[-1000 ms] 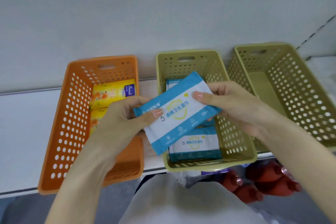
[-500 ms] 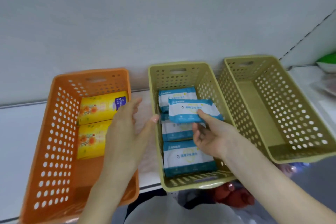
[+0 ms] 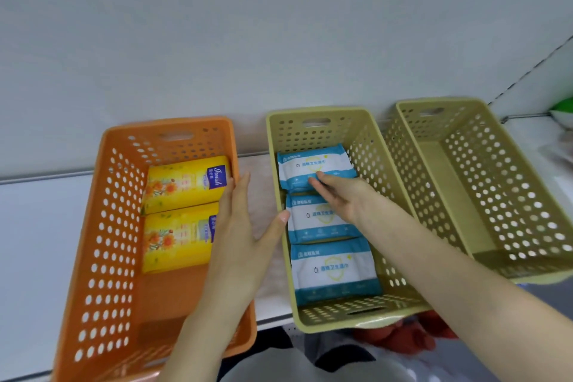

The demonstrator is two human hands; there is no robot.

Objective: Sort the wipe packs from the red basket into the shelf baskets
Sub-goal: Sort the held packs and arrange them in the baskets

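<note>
Three blue-and-white wipe packs lie in a row in the middle green basket (image 3: 274,146): a back pack (image 3: 313,163), a middle pack (image 3: 319,225) and a front pack (image 3: 333,271). My right hand (image 3: 341,195) reaches into this basket, its fingertips resting on the front edge of the back pack. My left hand (image 3: 245,232) hovers flat and spread over the gap between the orange basket (image 3: 105,195) and the green one, holding nothing. Two yellow packs (image 3: 183,183) lie in the orange basket. Part of the red basket (image 3: 409,335) shows below the shelf edge.
A second green basket (image 3: 496,195) stands at the right with nothing in it. All three baskets sit on a white shelf (image 3: 37,226) against a grey back wall. A green object (image 3: 562,108) pokes in at the far right.
My left hand let go of the blue pack and drew back. My right hand carried the pack into the middle basket and laid it at the back, on the pack there.
</note>
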